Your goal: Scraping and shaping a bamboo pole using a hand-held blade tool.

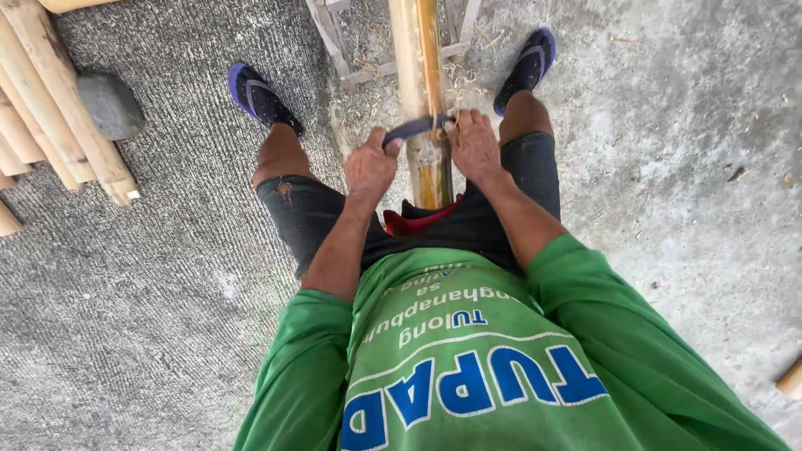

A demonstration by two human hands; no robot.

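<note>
While we stand over the bamboo pole [418, 58], our left hand [370, 167] and right hand [474, 146] grasp a dark blade [415, 128] lying across it.

On my feed I see a stack of bamboo poles [50, 100] lying at the upper left on the concrete floor [150, 276], their cut ends pointing toward the middle. A grey stone [110, 105] sits touching the stack on its right side. A wooden frame [342, 50] lies at the top centre, with shavings [468, 83] scattered in and around it. At the right edge, low down, I make out the end of another pole [790, 380]. A few small chips [737, 174] dot the smoother floor at right.
</note>
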